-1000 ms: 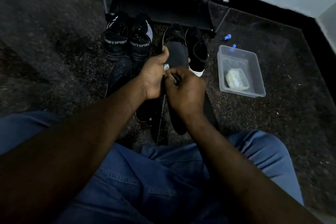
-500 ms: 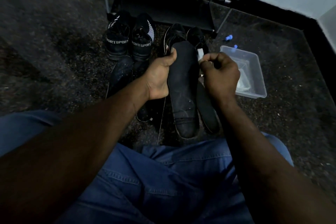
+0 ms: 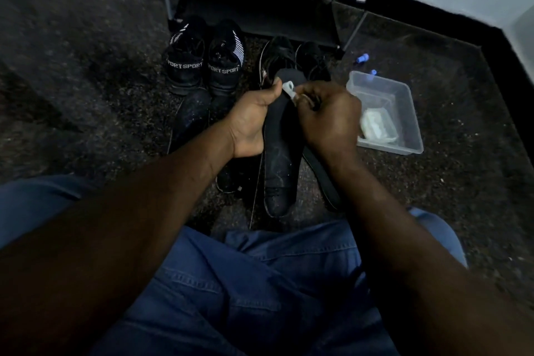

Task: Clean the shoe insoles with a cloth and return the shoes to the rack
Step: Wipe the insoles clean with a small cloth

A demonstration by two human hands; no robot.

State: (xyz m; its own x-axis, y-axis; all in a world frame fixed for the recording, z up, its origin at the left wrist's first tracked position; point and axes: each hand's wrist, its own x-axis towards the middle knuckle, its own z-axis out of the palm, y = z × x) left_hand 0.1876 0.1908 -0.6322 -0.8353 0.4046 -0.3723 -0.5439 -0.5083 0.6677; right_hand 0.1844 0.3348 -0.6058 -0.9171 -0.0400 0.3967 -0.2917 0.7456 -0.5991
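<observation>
Left hand [image 3: 248,121] grips the insole [image 3: 281,159] by its left edge (probably light and floppy, best supported mid-length); right hand [image 3: 328,117] pinches the cloth [image 3: 289,87] at the far end.

A black sneaker [image 3: 187,46] is standing at about eleven o'clock from the view's centre. Its heel band [image 3: 185,65] is showing "PORT SPORT" in white capitals, with the first letter curving out of sight. A second sneaker [image 3: 228,43], just beside it on the three o'clock side, is carrying the same white "PORT SPORT" on its own band [image 3: 224,69]. No other lettering is reading clearly.
</observation>
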